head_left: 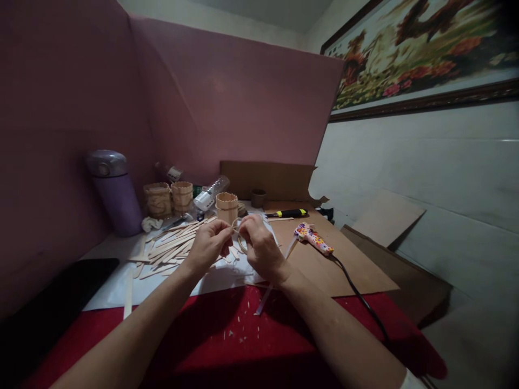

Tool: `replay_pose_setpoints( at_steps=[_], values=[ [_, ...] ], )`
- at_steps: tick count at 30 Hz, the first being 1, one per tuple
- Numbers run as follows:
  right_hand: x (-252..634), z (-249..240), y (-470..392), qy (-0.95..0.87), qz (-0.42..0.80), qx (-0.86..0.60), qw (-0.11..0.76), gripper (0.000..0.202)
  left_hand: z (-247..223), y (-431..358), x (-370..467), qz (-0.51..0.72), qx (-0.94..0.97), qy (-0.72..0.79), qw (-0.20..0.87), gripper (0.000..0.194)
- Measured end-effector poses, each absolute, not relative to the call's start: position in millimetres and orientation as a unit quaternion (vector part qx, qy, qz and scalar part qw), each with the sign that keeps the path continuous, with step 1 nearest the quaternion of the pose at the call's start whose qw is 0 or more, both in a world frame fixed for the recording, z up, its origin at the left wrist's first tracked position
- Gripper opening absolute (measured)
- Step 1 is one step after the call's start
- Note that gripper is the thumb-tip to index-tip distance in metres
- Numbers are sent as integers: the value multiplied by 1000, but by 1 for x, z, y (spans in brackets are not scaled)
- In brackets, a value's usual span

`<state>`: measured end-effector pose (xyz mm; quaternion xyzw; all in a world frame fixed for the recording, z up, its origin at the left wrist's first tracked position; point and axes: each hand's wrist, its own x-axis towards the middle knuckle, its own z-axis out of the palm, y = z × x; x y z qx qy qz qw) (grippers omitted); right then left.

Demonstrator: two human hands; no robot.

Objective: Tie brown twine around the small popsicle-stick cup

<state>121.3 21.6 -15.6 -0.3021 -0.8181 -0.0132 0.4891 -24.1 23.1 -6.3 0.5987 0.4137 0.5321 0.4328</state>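
Note:
Between my fingertips runs a thin pale cord (242, 246), like twine, bent in a small loop. My left hand (210, 242) pinches one part of it with thumb and forefinger. Close beside it, my right hand (260, 246) pinches another part, its fingers curled. Just behind the hands stands a small cup made of wooden sticks (226, 204), with a wavy rim. Flat wooden craft sticks (172, 248) lie in a loose pile left of and partly behind my left hand. White paper (109, 294) is spread under them.
A flowered glue gun (314, 239) with a black cable rests on cardboard (348, 273) at right, near a yellow-black utility knife (298, 213). At back left are two stick cups (158, 201), a plastic bottle (211, 193) and a purple flask (115, 197). Scraps litter the red cloth (203, 329).

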Motion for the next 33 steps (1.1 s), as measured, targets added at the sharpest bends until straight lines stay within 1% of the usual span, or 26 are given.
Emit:
replay_pose_setpoints(
  at_steps=[3, 7, 11, 14, 20, 27, 33],
  values=[
    [122, -15, 21, -808, -11, -313, 500, 18, -6, 23, -24, 514, 616, 415, 430, 19],
    [123, -15, 20, -788, -14, -379, 486, 15, -4, 21, -24, 492, 629, 410, 440, 20],
    [126, -12, 19, -776, 33, -428, 462, 10, -3, 19, -23, 475, 627, 384, 484, 22],
    [126, -10, 18, -763, 72, -443, 465, 11, -4, 19, -24, 474, 622, 367, 504, 22],
    [124, -10, 21, -752, 97, -447, 475, 16, -4, 17, -24, 455, 647, 338, 510, 25],
    [125, -12, 22, -749, 87, -461, 468, 14, -4, 18, -21, 488, 649, 370, 451, 24],
    [124, -11, 23, -752, 108, -464, 455, 13, -15, 21, -23, 512, 690, 392, 330, 17]
  ],
)
